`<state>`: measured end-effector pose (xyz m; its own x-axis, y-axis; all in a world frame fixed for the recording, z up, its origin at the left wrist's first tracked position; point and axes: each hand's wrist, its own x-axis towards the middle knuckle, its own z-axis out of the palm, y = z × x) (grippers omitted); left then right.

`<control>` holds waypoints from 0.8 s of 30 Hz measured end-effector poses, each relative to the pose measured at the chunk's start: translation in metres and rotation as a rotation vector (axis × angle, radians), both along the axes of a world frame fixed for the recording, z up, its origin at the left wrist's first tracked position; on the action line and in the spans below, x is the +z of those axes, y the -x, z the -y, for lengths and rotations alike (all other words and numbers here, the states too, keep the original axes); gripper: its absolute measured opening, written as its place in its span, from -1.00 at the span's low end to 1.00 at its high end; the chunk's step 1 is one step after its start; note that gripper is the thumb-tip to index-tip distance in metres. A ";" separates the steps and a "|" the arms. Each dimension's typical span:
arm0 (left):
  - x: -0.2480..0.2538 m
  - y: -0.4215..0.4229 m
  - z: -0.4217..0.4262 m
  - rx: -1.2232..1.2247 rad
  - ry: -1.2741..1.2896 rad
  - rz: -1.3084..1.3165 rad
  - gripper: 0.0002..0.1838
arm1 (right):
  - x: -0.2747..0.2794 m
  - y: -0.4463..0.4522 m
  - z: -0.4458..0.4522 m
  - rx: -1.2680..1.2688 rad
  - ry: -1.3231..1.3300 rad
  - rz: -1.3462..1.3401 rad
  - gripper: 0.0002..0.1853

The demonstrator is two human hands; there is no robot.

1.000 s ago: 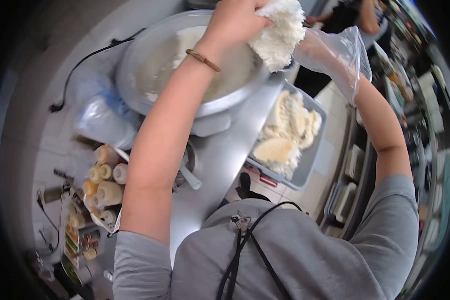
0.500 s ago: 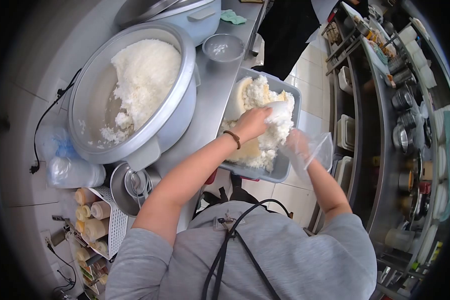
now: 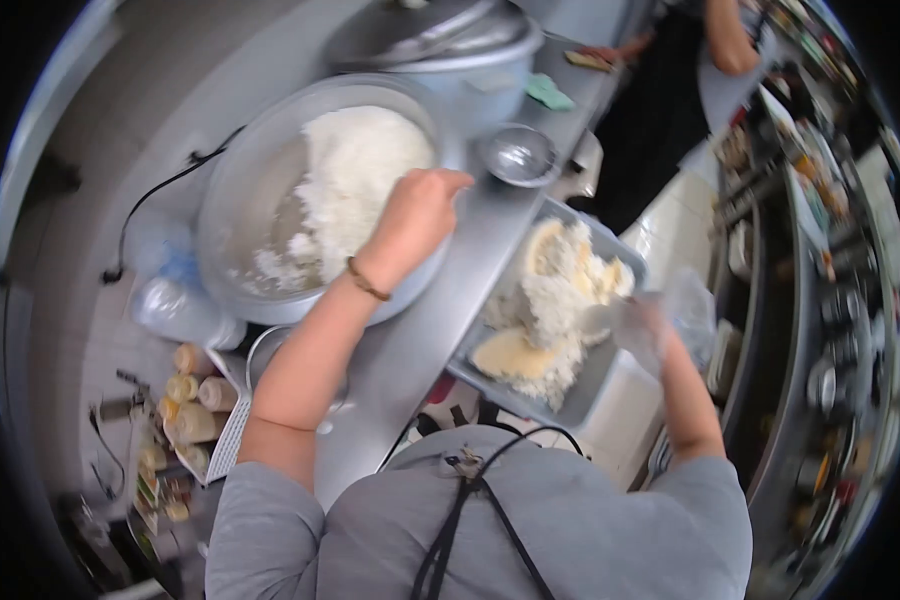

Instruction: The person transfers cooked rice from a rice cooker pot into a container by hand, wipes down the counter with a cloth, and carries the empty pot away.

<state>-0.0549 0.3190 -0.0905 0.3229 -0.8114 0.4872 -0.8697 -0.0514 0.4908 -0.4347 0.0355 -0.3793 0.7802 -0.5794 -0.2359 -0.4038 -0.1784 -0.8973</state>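
My left hand point(image 3: 415, 220) is above the right rim of a large pot point(image 3: 225, 235) of white rice point(image 3: 365, 160). Its fingers look curled together and nothing shows in them, though they are blurred and partly turned away. Smeared by motion, my right hand point(image 3: 650, 325) is at the right side of a grey tub point(image 3: 610, 385). A clear plastic bag point(image 3: 692, 310) hangs at that hand, and a whitish rounded piece point(image 3: 598, 322) shows by its fingers. In the tub lies crumbly white rice point(image 3: 555, 305) with pale yellow slabs point(image 3: 515, 355).
On the steel counter point(image 3: 395, 375) are a small metal bowl point(image 3: 520, 155), a green cloth point(image 3: 548, 92) and a lidded pot point(image 3: 450, 85). Squeeze bottles point(image 3: 200, 405) stand at lower left. A person in a black apron point(image 3: 650, 120) is beyond the tub; shelves point(image 3: 770, 330) line the right.
My left hand has left the tub's rice and moved up and left to the rice pot. My right hand stays by the tub with the bag. The view has shifted.
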 end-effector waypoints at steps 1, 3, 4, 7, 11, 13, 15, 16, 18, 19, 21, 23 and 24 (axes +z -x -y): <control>0.008 -0.028 -0.021 0.083 -0.049 0.039 -0.75 | 0.002 0.012 0.027 -0.055 -0.351 0.193 -0.60; 0.018 -0.078 -0.065 0.254 -0.152 0.047 -0.77 | 0.165 -0.055 -0.047 -0.066 -0.287 0.393 -0.67; 0.013 -0.103 -0.086 0.295 -0.139 0.058 -0.77 | 0.197 -0.084 -0.050 -0.069 -0.193 0.239 -0.66; -0.001 -0.147 -0.131 0.576 -0.358 0.139 -0.84 | 0.269 -0.162 -0.058 0.071 -0.171 0.195 -0.65; -0.057 -0.184 -0.172 0.686 -0.448 0.179 -0.87 | 0.329 -0.280 -0.090 0.502 0.216 0.306 -0.62; -0.063 -0.183 -0.185 0.608 -0.467 0.309 -0.75 | 0.303 -0.356 -0.070 0.613 0.799 0.261 -0.62; -0.053 -0.177 -0.183 0.658 -0.428 0.159 -0.71 | 0.315 -0.420 -0.095 0.519 1.290 0.193 -0.64; -0.051 -0.177 -0.182 0.704 -0.394 0.004 -0.68 | 0.330 -0.449 -0.110 0.474 1.365 0.104 -0.65; -0.050 -0.178 -0.185 0.686 -0.423 -0.043 -0.67 | 0.345 -0.500 -0.132 0.439 1.505 -0.014 -0.64; -0.047 -0.180 -0.185 0.669 -0.450 -0.081 -0.65 | 0.348 -0.526 -0.140 0.444 1.541 -0.053 -0.64; -0.046 -0.178 -0.186 0.688 -0.434 -0.092 -0.65 | 0.345 -0.568 -0.152 0.471 1.572 -0.123 -0.64; -0.043 -0.176 -0.186 0.706 -0.413 -0.105 -0.65 | 0.339 -0.599 -0.156 0.505 1.560 -0.174 -0.64; -0.041 -0.175 -0.186 0.696 -0.399 -0.136 -0.66 | 0.335 -0.611 -0.158 0.522 1.549 -0.200 -0.64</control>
